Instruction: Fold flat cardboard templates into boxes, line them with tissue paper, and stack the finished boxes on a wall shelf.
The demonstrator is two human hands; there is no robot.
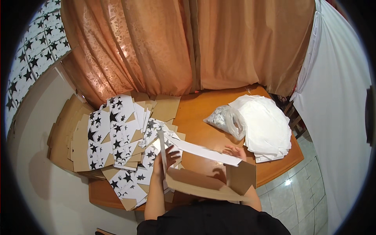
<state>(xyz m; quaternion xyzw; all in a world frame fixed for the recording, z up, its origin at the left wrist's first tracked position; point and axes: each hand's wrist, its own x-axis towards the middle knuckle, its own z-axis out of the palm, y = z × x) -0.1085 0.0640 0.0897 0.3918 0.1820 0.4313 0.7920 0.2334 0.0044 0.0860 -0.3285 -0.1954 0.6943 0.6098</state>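
Between my hands, at the table's near edge, is a partly folded cardboard box (pixel 199 181) with bare brown inner sides and a long white strip along its far side. My left hand (pixel 166 158) grips its upright left panel, the fingers reaching past the panel's edge. My right hand (pixel 235 152) is at the far right corner, its fingers showing beyond the end of the white strip. The right panel hides the rest of that hand and wrist. Flat white cardboard pieces with black stars (pixel 117 133) lie spread beside my left hand.
An orange-brown wooden table (pixel 192 113) carries everything. A stack of white sheets (pixel 266 127) and a clear plastic bag with grey contents (pixel 225 120) lie at the right. Plain brown cardboard (pixel 62 137) is piled at the left. A brown curtain (pixel 156 47) hangs behind.
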